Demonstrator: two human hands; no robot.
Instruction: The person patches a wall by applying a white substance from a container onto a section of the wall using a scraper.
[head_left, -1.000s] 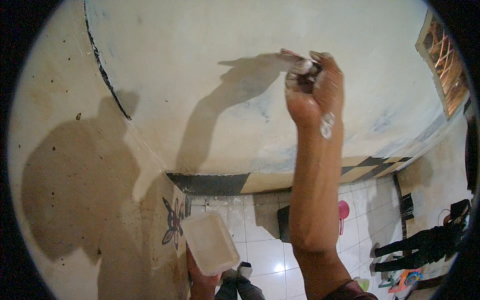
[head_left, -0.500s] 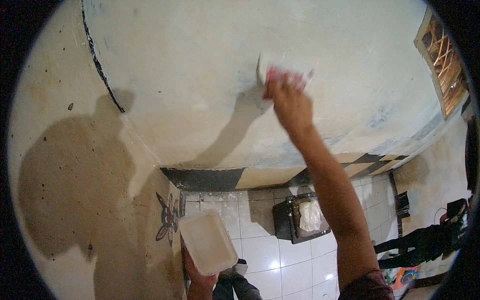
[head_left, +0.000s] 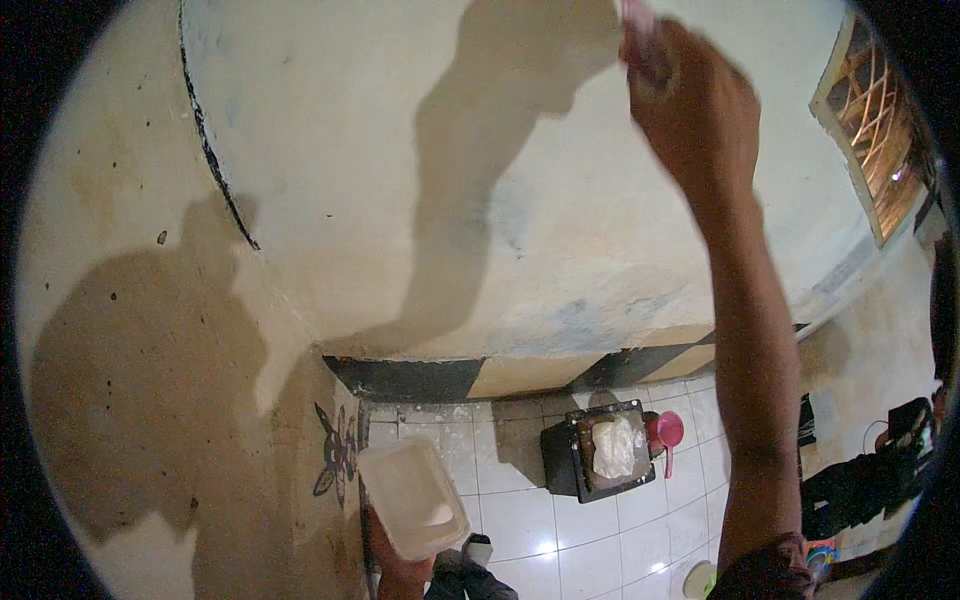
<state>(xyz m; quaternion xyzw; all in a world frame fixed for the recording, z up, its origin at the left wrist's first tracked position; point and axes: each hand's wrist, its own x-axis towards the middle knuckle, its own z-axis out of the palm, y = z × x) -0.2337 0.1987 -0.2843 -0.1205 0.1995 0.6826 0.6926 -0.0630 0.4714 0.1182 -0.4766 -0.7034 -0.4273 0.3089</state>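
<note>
My right hand [head_left: 690, 100] is raised high against the cream wall [head_left: 350, 120], closed around a blurred pink object [head_left: 635, 20] that is partly cut off by the upper edge of the view. Its shadow falls on the wall to the left. My left hand [head_left: 397, 565] is low, beside the side wall, and grips a pale rectangular plastic container [head_left: 410, 495] with some whitish stuff inside; the fingers are mostly hidden under it.
A black bin [head_left: 560, 460] with a white bag on top and a pink dipper [head_left: 668, 430] stand on tiles by the checkered band. A person in dark clothes [head_left: 850, 485] is at right, a latticed opening [head_left: 870, 130] upper right, my legs [head_left: 460, 575] below.
My right hand has swept from the middle of the wall up and right with the pink object, uncovering the dipper. My left hand with the container has hardly moved, shifting slightly down.
</note>
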